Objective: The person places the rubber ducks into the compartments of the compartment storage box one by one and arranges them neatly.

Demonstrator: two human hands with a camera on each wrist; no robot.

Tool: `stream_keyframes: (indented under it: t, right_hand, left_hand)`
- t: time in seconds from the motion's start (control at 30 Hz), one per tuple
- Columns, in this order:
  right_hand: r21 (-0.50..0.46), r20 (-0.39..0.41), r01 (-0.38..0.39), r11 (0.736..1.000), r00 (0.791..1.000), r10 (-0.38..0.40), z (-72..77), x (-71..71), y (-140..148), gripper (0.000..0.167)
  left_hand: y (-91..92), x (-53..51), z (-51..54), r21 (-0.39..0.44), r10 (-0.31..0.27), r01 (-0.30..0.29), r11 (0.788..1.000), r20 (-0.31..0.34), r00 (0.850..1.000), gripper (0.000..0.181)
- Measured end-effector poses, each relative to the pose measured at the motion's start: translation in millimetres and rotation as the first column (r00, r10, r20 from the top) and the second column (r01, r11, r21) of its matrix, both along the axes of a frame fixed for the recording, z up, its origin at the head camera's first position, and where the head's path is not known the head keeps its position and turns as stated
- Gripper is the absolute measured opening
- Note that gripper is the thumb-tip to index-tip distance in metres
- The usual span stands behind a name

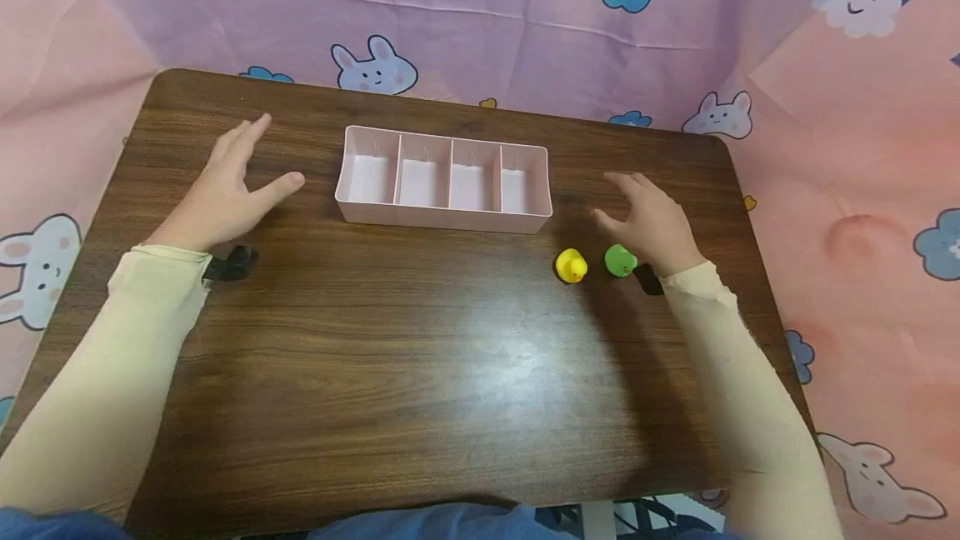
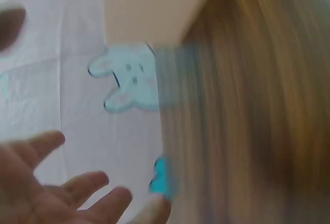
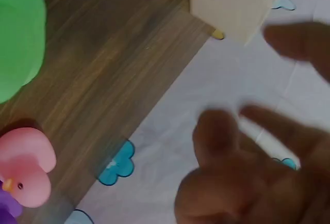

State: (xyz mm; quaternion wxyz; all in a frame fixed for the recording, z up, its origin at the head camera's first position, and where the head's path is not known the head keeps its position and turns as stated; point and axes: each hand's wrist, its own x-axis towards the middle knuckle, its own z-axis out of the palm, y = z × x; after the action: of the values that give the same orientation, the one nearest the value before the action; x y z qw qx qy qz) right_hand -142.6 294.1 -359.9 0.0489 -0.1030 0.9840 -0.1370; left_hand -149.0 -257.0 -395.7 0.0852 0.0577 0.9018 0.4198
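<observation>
A pale pink box (image 1: 442,218) with several compartments in a row stands on the table. To its left my left hand (image 1: 225,194) is held over the table, fingers stretched and thumb spread, holding nothing. My right hand (image 1: 656,223) is to the right of the box, its fingers loosely extended with nothing between them. Near that hand are a yellow toy duck (image 1: 572,266) and a green toy duck (image 1: 620,260). The right wrist view also has a pink toy duck (image 3: 28,167) beside a purple object (image 3: 7,208), cut off by the frame; both are hidden in the head view.
The brown wooden table (image 1: 360,373) ends at a patterned cloth (image 1: 480,15) hung behind it and along both sides. A dark wrist device (image 1: 231,263) sits at the left wrist. The person's blue clothing (image 1: 442,522) is at the near edge.
</observation>
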Motion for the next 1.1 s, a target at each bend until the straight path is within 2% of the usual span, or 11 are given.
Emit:
stream_keyframes:
  t: [0.07,0.17,0.23,0.37,0.43,0.5,0.63,0.7,0.9,1.1]
  right_hand:
    - [0.012,0.079,-0.054,0.998,0.995,0.053,3.7,2.2,-2.2,0.058]
    - [0.012,0.191,-0.134,0.991,0.973,0.129,3.9,5.6,-5.8,0.053]
    - [0.006,0.248,-0.171,0.985,0.955,0.164,0.4,7.4,-7.9,0.053]
    - [-0.006,0.308,-0.215,0.977,0.929,0.207,-7.8,11.5,-10.1,0.049]
    - [-0.025,0.324,-0.216,0.976,0.922,0.213,-10.6,14.3,-10.0,0.045]
    - [-0.043,0.328,-0.217,0.975,0.919,0.219,-11.8,17.7,-10.1,0.043]
    - [-0.072,0.321,-0.227,0.971,0.917,0.238,-15.2,22.1,-11.4,0.04]
    - [-0.072,0.304,-0.24,0.968,0.919,0.25,-17.2,22.2,-12.5,0.038]
    - [-0.057,0.243,-0.26,0.964,0.933,0.266,-22.0,21.0,-14.7,0.034]
    - [-0.055,0.245,-0.245,0.968,0.936,0.252,-21.1,22.0,-15.3,0.038]
  left_hand:
    - [5.7,-0.4,-0.7,0.133,0.011,-0.018,0.991,0.049,0.999,0.083]
    - [17.6,-2.1,-6.9,0.332,0.021,-0.068,0.941,0.145,0.989,0.076]
    - [26.0,-3.6,-13.3,0.405,0.022,-0.099,0.909,0.19,0.982,0.074]
    - [39.8,-4.3,-26.3,0.523,0.007,-0.144,0.84,0.255,0.967,0.072]
    - [45.9,-3.6,-30.6,0.558,-0.002,-0.156,0.815,0.271,0.963,0.071]
    - [50.8,-3.3,-34.4,0.579,-0.004,-0.163,0.799,0.276,0.961,0.069]
    - [55.5,-3.3,-40.8,0.549,0.023,-0.163,0.819,0.252,0.967,0.063]
    - [56.0,-4.1,-43.3,0.545,0.036,-0.17,0.821,0.247,0.968,0.06]
    - [56.2,-5.3,-47.4,0.583,0.034,-0.162,0.796,0.223,0.974,0.058]
    - [57.2,-6.5,-47.9,0.598,0.029,-0.172,0.783,0.241,0.97,0.059]
